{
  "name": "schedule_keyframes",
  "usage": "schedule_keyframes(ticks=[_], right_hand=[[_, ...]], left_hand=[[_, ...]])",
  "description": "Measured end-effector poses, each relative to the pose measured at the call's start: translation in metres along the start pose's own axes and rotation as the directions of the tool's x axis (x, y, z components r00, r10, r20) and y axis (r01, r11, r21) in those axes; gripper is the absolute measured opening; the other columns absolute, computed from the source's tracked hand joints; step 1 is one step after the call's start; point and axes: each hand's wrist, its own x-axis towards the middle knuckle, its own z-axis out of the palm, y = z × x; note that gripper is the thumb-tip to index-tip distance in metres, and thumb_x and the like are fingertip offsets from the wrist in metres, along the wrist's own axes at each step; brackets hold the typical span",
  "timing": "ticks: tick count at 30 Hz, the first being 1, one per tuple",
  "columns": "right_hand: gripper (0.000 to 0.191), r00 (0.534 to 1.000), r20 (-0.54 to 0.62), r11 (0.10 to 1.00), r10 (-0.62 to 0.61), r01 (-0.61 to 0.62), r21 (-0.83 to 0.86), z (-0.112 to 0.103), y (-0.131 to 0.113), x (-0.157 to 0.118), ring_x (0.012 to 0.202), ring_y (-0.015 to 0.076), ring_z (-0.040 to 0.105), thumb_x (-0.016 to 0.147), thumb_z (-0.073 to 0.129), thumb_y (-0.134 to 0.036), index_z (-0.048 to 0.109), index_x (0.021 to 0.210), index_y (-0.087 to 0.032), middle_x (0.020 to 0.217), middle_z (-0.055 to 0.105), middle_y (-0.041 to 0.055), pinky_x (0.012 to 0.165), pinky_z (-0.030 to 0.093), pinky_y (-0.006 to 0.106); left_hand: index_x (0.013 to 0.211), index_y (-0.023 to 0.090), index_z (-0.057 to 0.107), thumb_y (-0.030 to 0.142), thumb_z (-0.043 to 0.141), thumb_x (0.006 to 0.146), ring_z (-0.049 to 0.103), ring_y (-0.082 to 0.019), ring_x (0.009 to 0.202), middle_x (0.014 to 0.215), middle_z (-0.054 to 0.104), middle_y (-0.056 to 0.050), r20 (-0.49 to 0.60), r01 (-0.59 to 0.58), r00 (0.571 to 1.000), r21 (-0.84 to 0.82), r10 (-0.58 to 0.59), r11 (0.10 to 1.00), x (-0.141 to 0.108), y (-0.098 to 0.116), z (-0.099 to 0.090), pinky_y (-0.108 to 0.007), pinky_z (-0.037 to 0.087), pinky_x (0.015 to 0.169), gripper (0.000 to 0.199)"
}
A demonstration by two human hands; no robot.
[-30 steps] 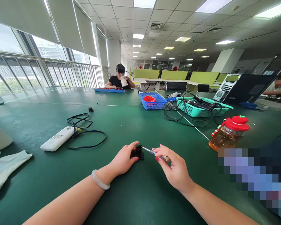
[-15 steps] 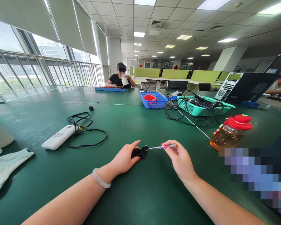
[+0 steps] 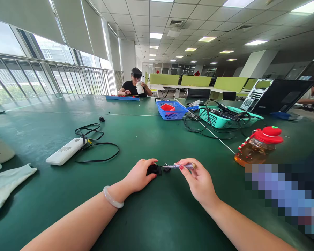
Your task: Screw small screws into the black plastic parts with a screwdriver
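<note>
My left hand holds a small black part down on the green table, between thumb and fingers. In my right hand is a screwdriver with a clear purplish handle, lying nearly level. Its thin tip points left and reaches the right edge of the black part; whether they touch is too small to tell. A small dark piece lies under the screwdriver's shaft, just right of the black part.
White power strip with black cable at left, pale cloth at the left edge. Blue basket, green basket with cables, and red-lidded bottle stand beyond and right. A person sits across the table.
The screwdriver and my right hand have shifted slightly left. The small dark piece, earlier against the black part's right edge, now sits a little apart to its right.
</note>
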Motion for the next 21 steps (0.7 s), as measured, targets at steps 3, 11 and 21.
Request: schedule_keyframes(ticks=[3, 11, 21], right_hand=[[0.015, 1.0, 0.011, 1.0, 0.008, -0.008, 0.02, 0.002, 0.001, 0.0, 0.09, 0.0196, 0.066, 0.088, 0.062, -0.038, 0.062, 0.087, -0.024, 0.091, 0.068, 0.0042, 0.082, 0.052, 0.033], [0.021, 0.993, 0.09, 0.996, 0.082, -0.078, -0.053, 0.007, 0.004, 0.001, 0.087, 0.0203, 0.066, 0.088, 0.059, -0.043, 0.061, 0.087, -0.022, 0.091, 0.07, 0.006, 0.082, 0.053, 0.034], [0.014, 0.986, 0.162, 0.99, -0.039, 0.059, -0.127, 0.0, -0.01, -0.005, 0.092, 0.0213, 0.065, 0.092, 0.053, -0.035, 0.06, 0.089, -0.024, 0.091, 0.069, 0.0058, 0.082, 0.053, 0.035]], left_hand=[[0.123, 0.024, 0.057, 0.023, 0.065, 0.079, 0.057, -0.024, 0.11, 0.114, 0.064, -0.007, 0.013, -0.032, 0.999, 0.002, 0.032, 0.999, 0.0, 0.001, 0.0, -0.039, 0.046, 0.099, 0.045], [0.121, 0.025, 0.059, 0.022, 0.064, 0.08, 0.057, -0.023, 0.109, 0.113, 0.066, -0.006, 0.033, -0.055, 0.998, -0.001, 0.055, 0.998, 0.001, 0.001, 0.001, -0.038, 0.046, 0.098, 0.041], [0.121, 0.025, 0.06, 0.023, 0.07, 0.076, 0.059, -0.024, 0.108, 0.113, 0.066, -0.006, 0.048, -0.01, 0.999, 0.006, 0.01, 1.0, 0.001, 0.004, -0.003, -0.039, 0.047, 0.097, 0.046]])
